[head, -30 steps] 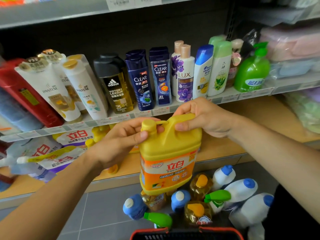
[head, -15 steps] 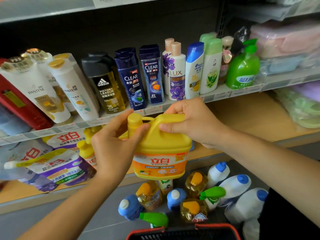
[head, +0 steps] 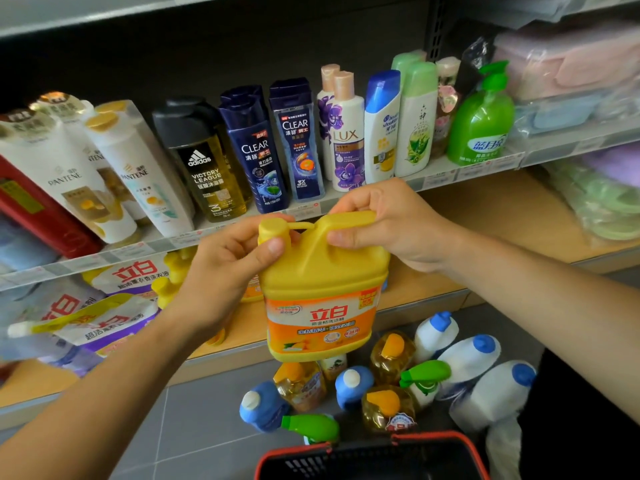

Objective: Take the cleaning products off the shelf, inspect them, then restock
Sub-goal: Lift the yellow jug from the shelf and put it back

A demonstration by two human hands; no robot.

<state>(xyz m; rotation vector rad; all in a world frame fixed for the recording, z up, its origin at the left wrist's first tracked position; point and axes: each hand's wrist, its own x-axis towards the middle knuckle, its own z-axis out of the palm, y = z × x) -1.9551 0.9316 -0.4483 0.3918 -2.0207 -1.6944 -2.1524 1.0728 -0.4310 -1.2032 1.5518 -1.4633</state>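
Note:
A large yellow detergent jug with an orange label hangs upright in front of the lower wooden shelf. My right hand grips its top handle. My left hand holds the yellow cap and neck, thumb across the front. Below the jug, several cleaning bottles stand on the grey floor: white ones with blue caps, amber ones with orange caps and green-nozzle sprayers.
A black basket with a red rim sits at the bottom edge. Refill pouches and yellow bottles lie on the lower shelf at left. Shampoo bottles and a green pump bottle line the upper shelf; bagged towels at right.
The jug dipped towards the shelf, then came back up with its label facing me. My left hand shifted around the cap; my right hand kept hold of the handle.

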